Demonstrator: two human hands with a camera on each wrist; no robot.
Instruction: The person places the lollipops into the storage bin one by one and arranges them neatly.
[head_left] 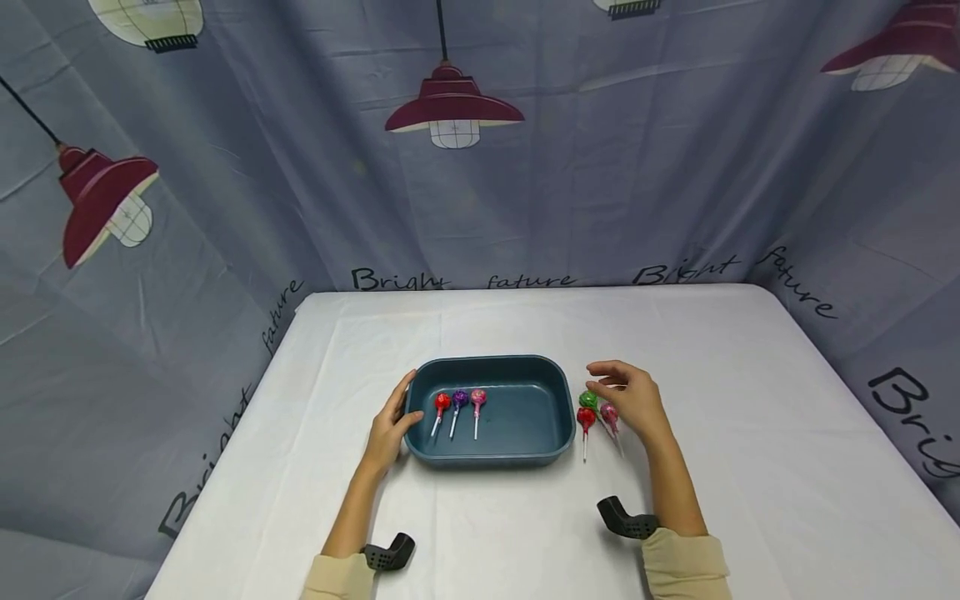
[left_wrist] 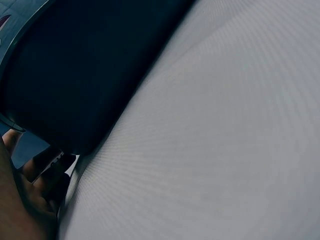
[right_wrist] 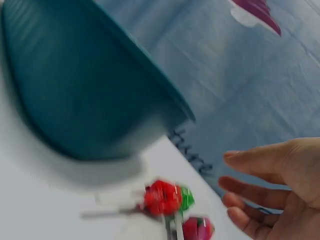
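A dark teal tray (head_left: 525, 457) holds three lollipops on its left side: a red one (head_left: 442, 402), a purple one (head_left: 460, 399) and a pink one (head_left: 478, 397). My left hand (head_left: 385, 433) grips the tray's left end, thumb over the rim and fingers along the outer wall; the left wrist view shows that hand (left_wrist: 37, 185) at the tray's corner (left_wrist: 75, 115). Just right of the tray lie a green lollipop (head_left: 588, 400), a red one (head_left: 586, 417) and a pink one (head_left: 610, 412). Over them hovers my right hand (head_left: 633, 400), fingers slightly bent and empty, seen also in the right wrist view (right_wrist: 280, 185).
A white cloth (head_left: 495, 533) covers the table under the tray. Grey-blue curtains (head_left: 600, 183) printed with red lamps and lettering hang behind the table and at both sides. Each wrist wears a black device, one on the left (head_left: 390, 553) and one on the right (head_left: 627, 520).
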